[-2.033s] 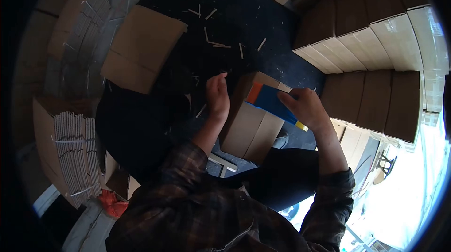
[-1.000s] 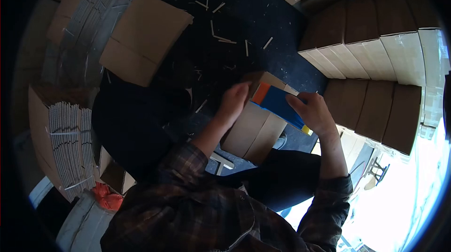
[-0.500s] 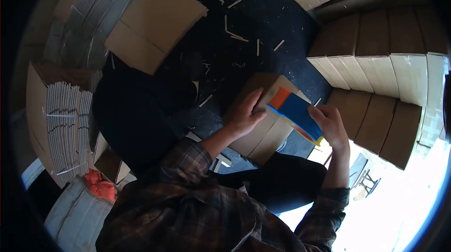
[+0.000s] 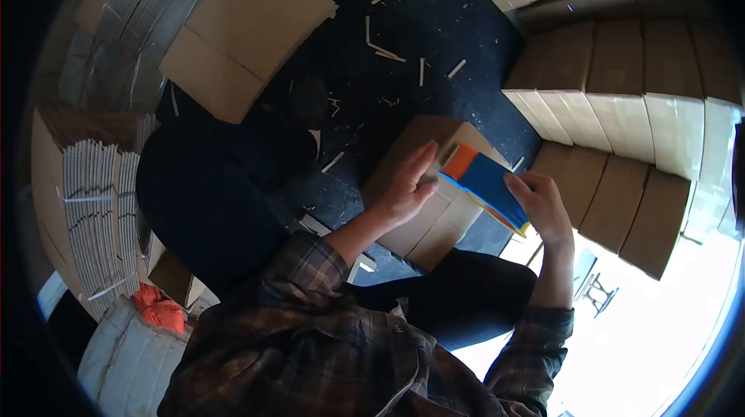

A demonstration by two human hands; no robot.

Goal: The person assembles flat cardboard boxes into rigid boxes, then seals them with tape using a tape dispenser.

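From where I stand, the blue-and-orange object [image 4: 491, 182] lies between the person's two hands, its long axis slanting from one toward the other. The right hand [image 4: 545, 207] is the nearer one: it has the object pinched close to the yellow end [image 4: 524, 231], thumb laid over the blue face. The orange end [image 4: 459, 162] points away from that grip, up toward the left hand [image 4: 401, 192]. That left hand is open and holds nothing I can see, thumb and fingers parted, just beside the orange end; whether a fingertip brushes it, I cannot tell. So the hands are apart, with the object filling most of the space between them. Beyond and beneath both sits a closed-looking cardboard box [image 4: 403, 154]; whether the object rests on it or hangs above it is hard to judge.
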